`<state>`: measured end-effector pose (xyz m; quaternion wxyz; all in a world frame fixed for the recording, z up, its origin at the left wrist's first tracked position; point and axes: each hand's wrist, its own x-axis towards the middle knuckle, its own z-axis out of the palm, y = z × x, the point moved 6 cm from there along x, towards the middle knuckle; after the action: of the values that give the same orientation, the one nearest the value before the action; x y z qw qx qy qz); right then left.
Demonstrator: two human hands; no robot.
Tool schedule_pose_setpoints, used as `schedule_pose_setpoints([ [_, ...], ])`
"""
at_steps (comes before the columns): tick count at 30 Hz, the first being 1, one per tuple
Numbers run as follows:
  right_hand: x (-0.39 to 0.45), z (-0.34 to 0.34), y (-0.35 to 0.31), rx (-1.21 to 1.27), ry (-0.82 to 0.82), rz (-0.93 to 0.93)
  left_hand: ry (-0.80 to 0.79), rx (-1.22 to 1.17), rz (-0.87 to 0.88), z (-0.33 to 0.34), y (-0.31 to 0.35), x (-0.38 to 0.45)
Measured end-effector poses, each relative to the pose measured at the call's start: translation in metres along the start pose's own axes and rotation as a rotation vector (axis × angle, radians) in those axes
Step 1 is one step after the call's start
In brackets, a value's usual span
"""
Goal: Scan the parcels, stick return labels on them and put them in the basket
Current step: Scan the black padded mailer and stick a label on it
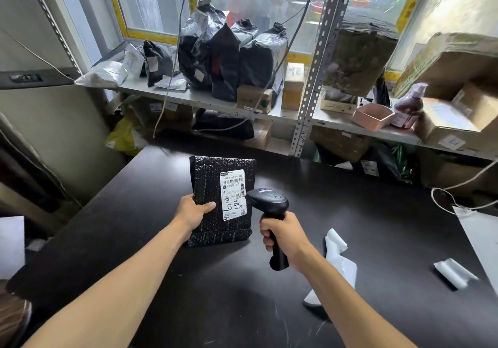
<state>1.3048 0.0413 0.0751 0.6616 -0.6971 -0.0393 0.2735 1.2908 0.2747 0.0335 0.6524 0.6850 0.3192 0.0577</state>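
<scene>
My left hand [192, 211] grips the left edge of a black bubble-wrap parcel [208, 183], held upright over the black table [188, 293]. A white shipping label [233, 194] with barcodes and handwritten marks faces me on the parcel's right side. My right hand [281, 233] grips the handle of a black barcode scanner [269, 203]. The scanner's head sits right beside the label's right edge, pointing at it. No basket is in sight.
White label backing strips [338, 256] and a small white roll [454, 272] lie on the table's right. A metal shelf [204, 98] behind holds several black bagged parcels [223, 59], cardboard boxes [455, 110] and a pink tub [373, 116]. Cables [458, 186] hang at right.
</scene>
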Motion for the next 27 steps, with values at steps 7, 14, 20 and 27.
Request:
schedule_pose_setpoints([
  [7, 0.020, -0.011, 0.017, -0.126, 0.061, 0.008, -0.010, 0.005, -0.009, -0.004, -0.005, 0.010],
  [14, 0.039, -0.048, 0.076, -0.632, 0.143, 0.152, -0.083, 0.040, -0.156, -0.011, -0.044, 0.005],
  [20, 0.042, -0.068, 0.100, -0.748, 0.137, 0.175, -0.282, 0.048, -0.322, 0.006, -0.075, -0.017],
  [27, 0.015, -0.121, 0.093, -1.066, 0.350, 0.119, -0.319, 0.192, -0.398, 0.018, -0.112, -0.027],
])
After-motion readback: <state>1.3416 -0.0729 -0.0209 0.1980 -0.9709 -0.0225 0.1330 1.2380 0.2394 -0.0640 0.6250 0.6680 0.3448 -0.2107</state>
